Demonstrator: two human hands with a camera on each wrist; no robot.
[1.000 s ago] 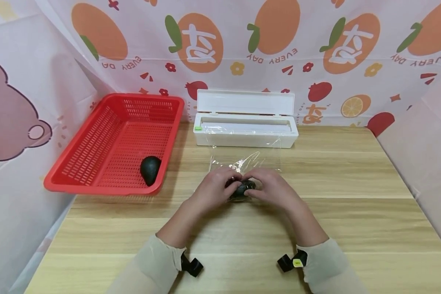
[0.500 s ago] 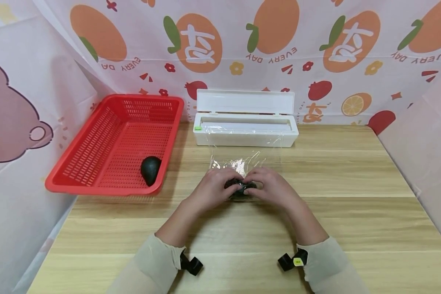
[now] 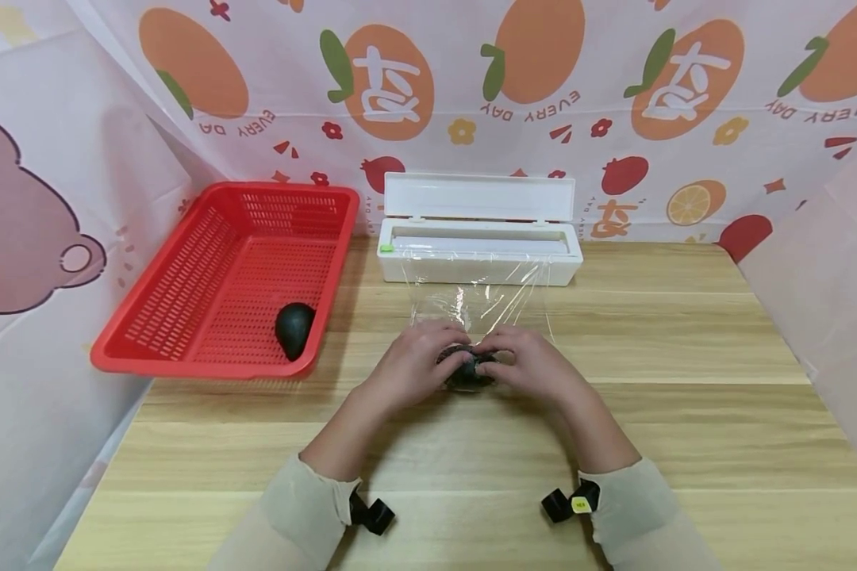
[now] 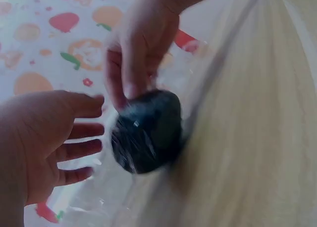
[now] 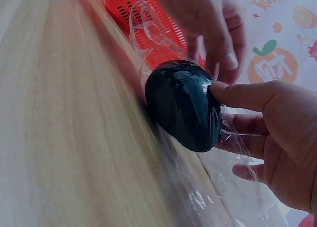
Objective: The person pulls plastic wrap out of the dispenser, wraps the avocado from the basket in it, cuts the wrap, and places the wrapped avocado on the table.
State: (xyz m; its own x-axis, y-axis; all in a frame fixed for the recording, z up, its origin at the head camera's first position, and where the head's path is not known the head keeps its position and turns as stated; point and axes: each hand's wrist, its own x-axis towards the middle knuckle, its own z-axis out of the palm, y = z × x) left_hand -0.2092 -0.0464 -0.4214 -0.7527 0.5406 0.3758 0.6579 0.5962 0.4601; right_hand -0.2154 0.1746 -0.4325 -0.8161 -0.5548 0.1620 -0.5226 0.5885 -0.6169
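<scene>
A dark green avocado (image 3: 466, 373), partly covered in clear cling film (image 3: 464, 305), is between my two hands close over the table. My right hand (image 3: 528, 361) pinches it, thumb on its near face and fingers behind, plain in the right wrist view. My left hand (image 4: 42, 143) is beside the avocado (image 4: 148, 133) with its fingers nearly straight and a gap showing between them in the left wrist view. The film runs back from the avocado to a white film dispenser box (image 3: 480, 271) with its lid raised. Loose film (image 5: 143, 19) sticks up beside the fruit in the right wrist view.
A red plastic basket (image 3: 221, 369) stands at the left of the wooden table (image 3: 685, 444), with a second avocado (image 3: 295, 329) in its near right corner. Behind the table hangs a fruit-printed cloth (image 3: 464, 159).
The film between the box and my hands looks tauter, with more straight creases. The avocado has turned slightly in my hands, which stay in nearly the same place.
</scene>
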